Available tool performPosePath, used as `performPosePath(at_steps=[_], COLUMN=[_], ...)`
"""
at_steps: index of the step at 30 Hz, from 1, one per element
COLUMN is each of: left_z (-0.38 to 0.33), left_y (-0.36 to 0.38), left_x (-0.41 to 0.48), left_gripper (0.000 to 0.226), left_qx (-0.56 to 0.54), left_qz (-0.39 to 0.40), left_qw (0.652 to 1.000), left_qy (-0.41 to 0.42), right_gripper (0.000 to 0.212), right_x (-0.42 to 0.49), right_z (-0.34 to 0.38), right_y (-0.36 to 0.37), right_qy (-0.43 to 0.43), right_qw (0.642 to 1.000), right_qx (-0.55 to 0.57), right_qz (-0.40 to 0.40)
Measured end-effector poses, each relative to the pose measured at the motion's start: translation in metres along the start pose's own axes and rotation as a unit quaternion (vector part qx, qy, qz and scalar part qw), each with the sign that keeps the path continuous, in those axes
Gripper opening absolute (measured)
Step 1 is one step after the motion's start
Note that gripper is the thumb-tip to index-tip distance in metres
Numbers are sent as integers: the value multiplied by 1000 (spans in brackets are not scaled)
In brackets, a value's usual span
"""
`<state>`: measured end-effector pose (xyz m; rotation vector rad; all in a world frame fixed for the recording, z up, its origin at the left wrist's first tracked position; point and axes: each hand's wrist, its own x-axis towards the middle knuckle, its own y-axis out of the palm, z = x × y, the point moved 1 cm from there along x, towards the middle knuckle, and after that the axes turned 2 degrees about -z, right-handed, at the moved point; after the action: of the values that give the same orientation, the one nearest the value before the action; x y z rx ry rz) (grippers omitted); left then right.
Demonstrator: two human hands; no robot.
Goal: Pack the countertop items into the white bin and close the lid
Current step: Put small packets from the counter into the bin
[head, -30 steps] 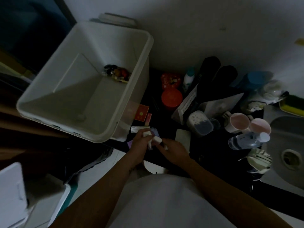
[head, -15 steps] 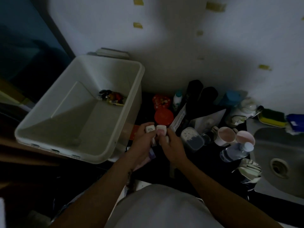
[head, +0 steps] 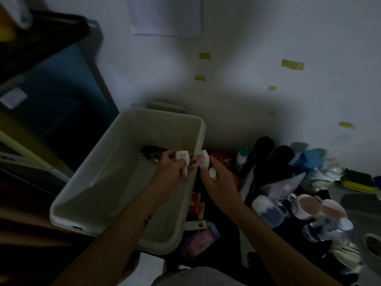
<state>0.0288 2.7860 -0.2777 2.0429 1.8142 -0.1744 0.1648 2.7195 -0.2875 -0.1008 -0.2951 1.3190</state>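
Two small tubes are held up side by side above the right rim of the white bin (head: 123,162): a white tube (head: 181,156) is gripped in the curled fingers of the left hand (head: 171,172), and a pink-labelled tube (head: 201,160) is pinched by the right hand (head: 218,182), in which a second white piece (head: 212,173) is also clasped. Below and left of the hands the bin stands open, a dark bundle (head: 151,151) lying on its floor just beyond the left hand. Well to the right of the right hand, two pink mugs (head: 307,205) and a lying water bottle (head: 325,229) are seen close together.
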Motion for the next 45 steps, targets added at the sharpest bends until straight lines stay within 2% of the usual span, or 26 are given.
performPosePath(at_steps=[3, 5, 9, 12, 17, 21, 24, 28, 32, 37, 42, 45], left_z=[-19, -25, -27, -25, -18, -4, 5, 20, 37, 57, 64, 65], left_y=[-31, -55, -102, -128, -159, -173, -178, -180, -182, -182, -177, -177], left_x=[17, 28, 50, 68, 104, 130, 145, 162, 180, 200, 211, 213], left_gripper=[30, 31, 25, 19, 20, 13, 12, 25, 30, 29, 25, 24], left_qx=[38, 81, 125, 170, 272, 347, 384, 356, 317, 232, 118, 101], left_qz=[-15, 6, -8, -37, -54, -45, -53, -90, -144, -208, -234, -232], left_qw=[998, 995, 989, 982, 959, 937, 922, 930, 935, 934, 943, 945], left_qy=[40, 65, 80, 78, 57, 22, 8, -23, -69, -175, -204, -207], right_gripper=[17, 14, 40, 53, 49, 34, 45, 57, 50, 40, 30, 26], right_x=[16, 30, 60, 75, 90, 104, 114, 125, 143, 167, 186, 196], right_z=[18, 28, 32, 23, 4, -19, -47, -77, -93, -127, -138, -139], right_y=[24, 44, 86, 113, 149, 168, 186, 209, 224, 248, 264, 271], right_qy=[1, 2, 36, 53, 95, 143, 215, 278, 262, 258, 233, 235], right_qw=[1000, 1000, 995, 989, 977, 964, 955, 938, 929, 939, 937, 932], right_qx=[2, -20, -89, -136, -193, -222, -201, -202, -250, -222, -248, -256], right_qz=[1, -13, -22, -18, 8, 33, 41, 48, 73, 57, 82, 103])
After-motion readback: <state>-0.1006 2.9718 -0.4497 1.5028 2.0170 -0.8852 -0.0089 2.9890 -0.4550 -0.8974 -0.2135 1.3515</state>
